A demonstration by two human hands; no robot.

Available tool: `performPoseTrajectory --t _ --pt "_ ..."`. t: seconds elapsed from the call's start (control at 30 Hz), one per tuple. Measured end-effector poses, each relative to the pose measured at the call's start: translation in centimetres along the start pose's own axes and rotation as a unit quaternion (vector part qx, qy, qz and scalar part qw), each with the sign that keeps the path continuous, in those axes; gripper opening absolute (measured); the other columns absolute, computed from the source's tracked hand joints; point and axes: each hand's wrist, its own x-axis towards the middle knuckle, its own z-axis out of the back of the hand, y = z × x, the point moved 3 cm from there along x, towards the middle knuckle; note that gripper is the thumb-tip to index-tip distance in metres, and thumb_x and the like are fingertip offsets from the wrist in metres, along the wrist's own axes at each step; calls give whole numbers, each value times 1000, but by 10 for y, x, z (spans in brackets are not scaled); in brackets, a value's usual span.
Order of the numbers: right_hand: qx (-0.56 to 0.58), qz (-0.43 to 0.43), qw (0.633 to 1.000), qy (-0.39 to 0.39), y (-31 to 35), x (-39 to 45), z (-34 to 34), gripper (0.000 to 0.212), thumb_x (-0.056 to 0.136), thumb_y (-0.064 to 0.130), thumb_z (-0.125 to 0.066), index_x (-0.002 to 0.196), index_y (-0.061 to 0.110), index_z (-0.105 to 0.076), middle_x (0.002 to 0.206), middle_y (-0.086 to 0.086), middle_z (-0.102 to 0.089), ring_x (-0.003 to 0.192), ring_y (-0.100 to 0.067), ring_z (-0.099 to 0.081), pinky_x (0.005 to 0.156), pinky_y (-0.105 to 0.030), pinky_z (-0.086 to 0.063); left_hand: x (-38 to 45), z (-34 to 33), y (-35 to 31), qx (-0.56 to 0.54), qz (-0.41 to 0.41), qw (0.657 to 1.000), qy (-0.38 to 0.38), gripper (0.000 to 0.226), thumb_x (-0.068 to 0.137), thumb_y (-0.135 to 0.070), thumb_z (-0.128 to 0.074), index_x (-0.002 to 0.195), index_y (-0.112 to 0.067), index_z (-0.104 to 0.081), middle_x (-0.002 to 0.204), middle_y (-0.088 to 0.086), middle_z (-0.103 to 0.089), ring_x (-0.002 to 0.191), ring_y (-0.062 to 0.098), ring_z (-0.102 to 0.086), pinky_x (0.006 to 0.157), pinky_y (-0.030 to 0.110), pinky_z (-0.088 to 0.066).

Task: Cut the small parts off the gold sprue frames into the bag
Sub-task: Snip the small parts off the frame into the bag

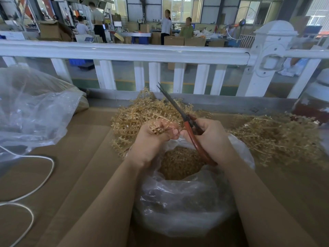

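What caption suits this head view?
Left hand holds a gold sprue frame and right hand red-handled scissors above the bag.

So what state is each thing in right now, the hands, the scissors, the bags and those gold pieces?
Left hand: grips a gold sprue frame above the bag.
Right hand: holds the scissors.
Scissors: blades nearly together, pointing up and away.
Bag: open, holding cut parts.
Sprue piles: loose heaps on the cardboard.
Second bag: crumpled at left.

bag (pixel 187 202) before frames (pixel 135 118) — scissors (pixel 179 111) above
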Motion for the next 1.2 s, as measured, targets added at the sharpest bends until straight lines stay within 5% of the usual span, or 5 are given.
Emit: performPoseTrajectory --t 0.13,0.33,0.53,0.7,1.2 --pt "27 7 1000 10 2 0 -4 21 80 23 -82 71 36 -68 66 21 -70 60 2 -67 50 -10 -46 0 -1 1 -25 8 1000 7 9 76 -5 -77 82 -5 -71 87 19 -70 85 32 -68 83 47 -57" --pt "7 2 1000 1 2 1 -2 17 80 27 -80 71 33 -68 66 21 -69 59 1 -66 51 -13 -50 3 5 -4 -31 5 999 -1 14 82 -15 -75 88 -5 -67 80 5 -70 77 16 -68 69 27 -56" --pt "-26 -19 999 14 3 0 -3 13 79 35 -81 76 32 -69 71 19 -71 65 -3 -68 64 -37 -61 4 6 -3 -27 -10 998 -52 10 88 -14 -69 82 -7 -69 77 12 -64 79 27 -60 86 41 -53" --pt "-107 15 994 -30 9 -6 7 55 56 88 -60 89 44 -58 75 33 -62 73 9 -58 63 -13 -38 3 7 -7 -55 -48 995 -64 10 91 -4 -63 86 4 -64 76 10 -64 74 17 -64 72 26 -54" --pt "-228 73 971 -12 2 -6 5 59 60 98 -44 96 51 -45 80 41 -43 80 3 -50 61 -10 -30 2 10 -11 3 -75 995 -72 11 82 -16 -67 88 -7 -66 79 -3 -70 77 10 -64 76 21 -52"
